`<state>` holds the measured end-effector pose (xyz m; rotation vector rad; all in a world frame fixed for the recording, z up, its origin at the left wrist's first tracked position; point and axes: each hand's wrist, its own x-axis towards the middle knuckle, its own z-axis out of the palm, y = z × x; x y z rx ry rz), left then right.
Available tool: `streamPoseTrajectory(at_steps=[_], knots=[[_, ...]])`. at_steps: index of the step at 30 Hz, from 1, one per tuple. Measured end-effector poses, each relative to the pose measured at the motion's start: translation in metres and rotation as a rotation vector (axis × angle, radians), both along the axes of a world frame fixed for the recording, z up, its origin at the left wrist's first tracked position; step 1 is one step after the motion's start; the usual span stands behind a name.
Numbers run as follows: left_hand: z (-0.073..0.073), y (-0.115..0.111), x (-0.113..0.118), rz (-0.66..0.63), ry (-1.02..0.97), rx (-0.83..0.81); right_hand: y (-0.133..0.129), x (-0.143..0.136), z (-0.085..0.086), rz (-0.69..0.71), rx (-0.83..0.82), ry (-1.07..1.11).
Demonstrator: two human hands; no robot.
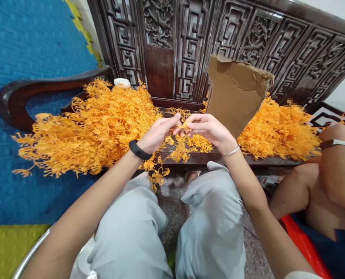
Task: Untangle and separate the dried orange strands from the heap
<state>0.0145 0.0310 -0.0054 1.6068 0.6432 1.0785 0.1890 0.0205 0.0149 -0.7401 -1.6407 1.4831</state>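
Observation:
My left hand [163, 131], with a black band at the wrist, and my right hand [209, 128], with a silver bangle, meet in front of the bench. Between their pinched fingertips is an orange plastic plant sprig [185, 125]. Strands of it or of another sprig [180, 150] hang below my left hand; I cannot tell which. Left of my hands lies a large pile of orange plastic sprigs [102, 128]. Small loose orange pieces [200, 143] lie on the bench just beneath my right hand.
A torn cardboard piece [233, 93] stands on the dark carved wooden bench [160, 71]. Right of it is a second orange pile [282, 130]. A white round container [122, 82] sits behind the left pile. At far right, another person's hand [336, 132] holds an orange strand.

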Motion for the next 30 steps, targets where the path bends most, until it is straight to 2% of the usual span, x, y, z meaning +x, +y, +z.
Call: streamPoseTrajectory(at_steps=[9, 16, 24, 30], knots=[[0.011, -0.011, 0.004, -0.129, -0.103, -0.168, -0.002, -0.007, -0.003, 0.147, -0.053, 0.111], [0.012, -0.013, 0.002, -0.161, -0.17, -0.178, -0.002, -0.009, -0.005, 0.192, -0.028, 0.154], [0.016, -0.015, 0.002, -0.098, -0.199, -0.178, -0.005, -0.018, -0.006, 0.149, 0.029, 0.213], [0.014, -0.013, 0.003, -0.053, -0.224, -0.149, -0.006, -0.025, -0.005, 0.04, 0.012, 0.249]])
